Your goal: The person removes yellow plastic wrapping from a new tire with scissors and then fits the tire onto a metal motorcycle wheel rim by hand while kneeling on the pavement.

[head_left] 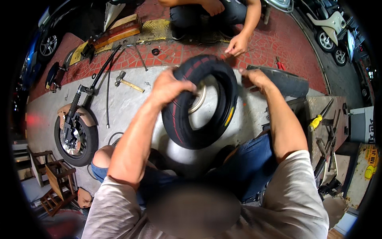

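A black motorcycle tyre with thin red lines on its tread and a yellow label stands tilted before me, above the floor between my knees. My left hand grips its upper left side, with the thumb over the edge into the opening. Through that opening shows part of a pale wheel rim. My right hand is off the tyre's right side, its fingers apart, close to a dark worn tyre lying on the floor. What lies under its fingers is partly hidden.
Across from me another person crouches, a hand hanging near the tyre's top. A hammer, a long bar and a front fork with wheel lie left. A yellow-handled screwdriver rests on a box at right; red-handled pliers lie beyond.
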### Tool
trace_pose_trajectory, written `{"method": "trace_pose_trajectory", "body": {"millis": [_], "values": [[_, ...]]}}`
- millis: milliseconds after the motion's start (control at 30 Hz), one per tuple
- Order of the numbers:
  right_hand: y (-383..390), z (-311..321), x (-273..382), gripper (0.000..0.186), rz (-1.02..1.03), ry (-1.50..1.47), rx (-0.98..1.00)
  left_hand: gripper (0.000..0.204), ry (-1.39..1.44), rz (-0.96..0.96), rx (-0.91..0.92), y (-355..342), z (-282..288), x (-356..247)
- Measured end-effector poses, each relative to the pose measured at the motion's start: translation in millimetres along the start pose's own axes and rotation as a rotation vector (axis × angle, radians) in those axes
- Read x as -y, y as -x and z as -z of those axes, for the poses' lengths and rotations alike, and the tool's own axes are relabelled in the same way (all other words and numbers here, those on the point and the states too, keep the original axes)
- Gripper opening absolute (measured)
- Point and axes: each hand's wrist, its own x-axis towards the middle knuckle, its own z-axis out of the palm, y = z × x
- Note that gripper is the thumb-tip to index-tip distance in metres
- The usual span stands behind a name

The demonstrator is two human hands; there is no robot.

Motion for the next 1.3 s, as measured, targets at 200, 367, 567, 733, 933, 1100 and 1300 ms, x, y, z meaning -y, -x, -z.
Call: {"method": "trace_pose_trajectory", "body": {"millis": [200, 367, 567, 733, 933, 1100, 1300], "values": [[-5, -18, 12, 0.081, 0.000, -0.591, 0.309, 0.061, 0.763, 0.057, 0.059, 1, 83, 45], [-5, -54, 47, 0.073, 0.104, -0.686, 0.352, 0.046, 0.891, 0.230, -0.017, -23, 94, 109], [-32, -82, 53, 0.075, 0.046, -0.681, 0.365, 0.051, 0.808, 0.272, -0.069, -46, 107, 111], [-59, -95, 39, 0.076, 0.046, -0.676, 0.323, 0.057, 0.729, 0.283, -0.109, -61, 101, 117], [-92, -93, 10, 0.075, -0.035, -0.801, 0.382, 0.054, 0.815, 0.326, -0.104, -67, 87, 115], [-106, -108, -14, 0.078, -0.076, -0.952, 0.405, 0.054, 0.720, 0.222, -0.101, -79, 85, 133], [-139, -139, -45, 0.082, -0.120, -0.960, 0.434, 0.056, 0.731, 0.274, -0.131, -82, 75, 142]]}}
